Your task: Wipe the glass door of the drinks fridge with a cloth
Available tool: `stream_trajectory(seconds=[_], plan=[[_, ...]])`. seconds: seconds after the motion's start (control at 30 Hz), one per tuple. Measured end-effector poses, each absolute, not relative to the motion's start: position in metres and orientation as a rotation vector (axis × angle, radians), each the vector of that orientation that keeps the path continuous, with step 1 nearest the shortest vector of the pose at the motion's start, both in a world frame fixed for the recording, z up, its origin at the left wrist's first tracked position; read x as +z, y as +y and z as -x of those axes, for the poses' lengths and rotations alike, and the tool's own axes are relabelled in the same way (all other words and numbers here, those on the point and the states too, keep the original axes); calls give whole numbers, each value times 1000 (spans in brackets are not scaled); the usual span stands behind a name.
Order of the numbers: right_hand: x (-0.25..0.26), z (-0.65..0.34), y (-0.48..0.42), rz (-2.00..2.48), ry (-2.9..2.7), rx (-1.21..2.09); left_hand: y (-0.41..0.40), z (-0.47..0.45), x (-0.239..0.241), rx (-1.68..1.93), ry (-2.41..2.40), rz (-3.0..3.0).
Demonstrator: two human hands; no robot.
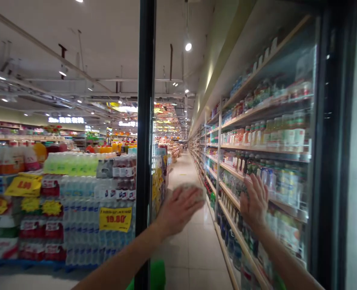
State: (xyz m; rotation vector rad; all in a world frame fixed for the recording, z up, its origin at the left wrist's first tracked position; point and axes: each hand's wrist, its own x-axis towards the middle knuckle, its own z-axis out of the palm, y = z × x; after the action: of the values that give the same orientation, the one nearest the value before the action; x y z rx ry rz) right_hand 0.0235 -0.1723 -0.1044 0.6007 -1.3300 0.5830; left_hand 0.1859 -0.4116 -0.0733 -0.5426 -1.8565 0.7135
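Observation:
My left hand (177, 211) is closed on a pale cloth (202, 192), folded or bunched and partly covered by my fingers. It is raised in front of a glass pane (196, 121) set in a black frame (145, 133); the cloth appears to lie against the glass. To the right, my right hand (254, 201) is held up with its fingers stretched, palm toward the same pane. Nothing shows in it, and whether it touches the glass I cannot tell. Both hands are a little blurred.
Shelves of bottled drinks (263, 133) run along the right, seen through or mirrored in the glass. A tiled aisle (186, 173) stretches away between. Stacked drink packs (84, 217) with yellow price signs (115, 219) stand left. Something green (158, 274) is low beside the frame.

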Motion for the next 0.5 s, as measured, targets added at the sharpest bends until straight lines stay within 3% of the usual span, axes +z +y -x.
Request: stream_trajectory(seconds=[0.13,0.3,0.43,0.5], plan=[[-105,-22,-174,-596,-1310,573,-414,-180,-49,423,-1735,48],[-105,-23,-173,-591,-1312,576,-417,-184,-42,760,-1826,553],[-105,-23,-173,-577,-1289,584,-418,-188,-14,431,-1772,45],[-105,-23,-173,-578,-1281,582,-415,-186,-12,465,-1755,96]])
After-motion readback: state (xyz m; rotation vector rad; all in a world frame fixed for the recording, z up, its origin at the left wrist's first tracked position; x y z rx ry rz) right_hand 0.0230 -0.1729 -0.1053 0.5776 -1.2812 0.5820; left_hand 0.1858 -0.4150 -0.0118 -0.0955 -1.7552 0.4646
